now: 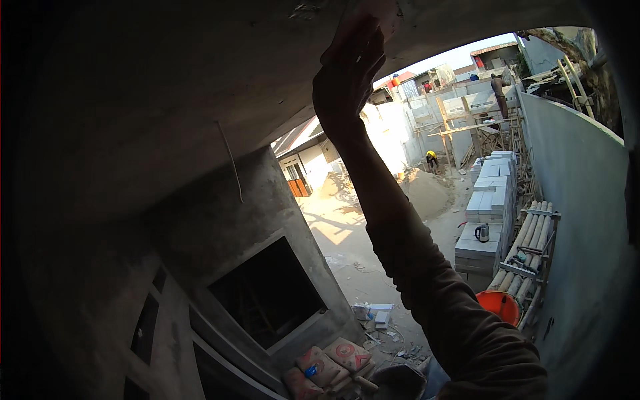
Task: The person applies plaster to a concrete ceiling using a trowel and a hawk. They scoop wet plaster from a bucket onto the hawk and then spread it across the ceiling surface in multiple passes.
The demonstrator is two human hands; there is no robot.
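Observation:
My right hand [350, 83] is raised overhead at the top of the view, its sleeved arm coming up from the lower right. Its fingers curl around a flat pinkish thing [383, 10], held up against the grey ceiling [200, 60]. Shadow and the picture's upper edge hide much of that thing, so its kind is unclear. A thin wire [231, 160] dangles from the ceiling to the left of the hand. My left hand is out of view.
Below are a grey wall with a dark window opening [267, 293], stacked sacks [327, 363] and rubble. To the right stand white block stacks [490, 193] with a kettle [482, 232], bamboo poles [530, 247] and an orange bucket [499, 307]. Two people are farther off.

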